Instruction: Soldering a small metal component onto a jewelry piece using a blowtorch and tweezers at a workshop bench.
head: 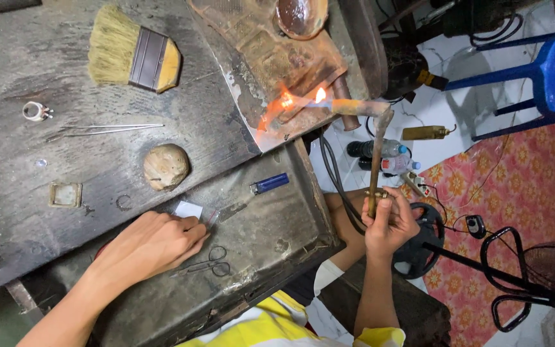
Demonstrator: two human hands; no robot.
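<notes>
Two hands work apart in the head view: the right hand (388,226) has its fingers clenched round a brass torch (375,164) whose flame plays on a small piece (285,103) at the edge of a scorched block (271,58). The left hand (152,243) lies flat, fingers released, on a white packet (188,209) on the tabletop (27,160). A slight drift could carry the flame to the brush (133,54), or let heat reach the blue lighter (269,184) nearby.

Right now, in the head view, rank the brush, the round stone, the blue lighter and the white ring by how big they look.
1. Brush, clearly largest.
2. Round stone.
3. Blue lighter: longer than the stone is wide but much thinner, so this order is unsure.
4. White ring, smallest.
</notes>
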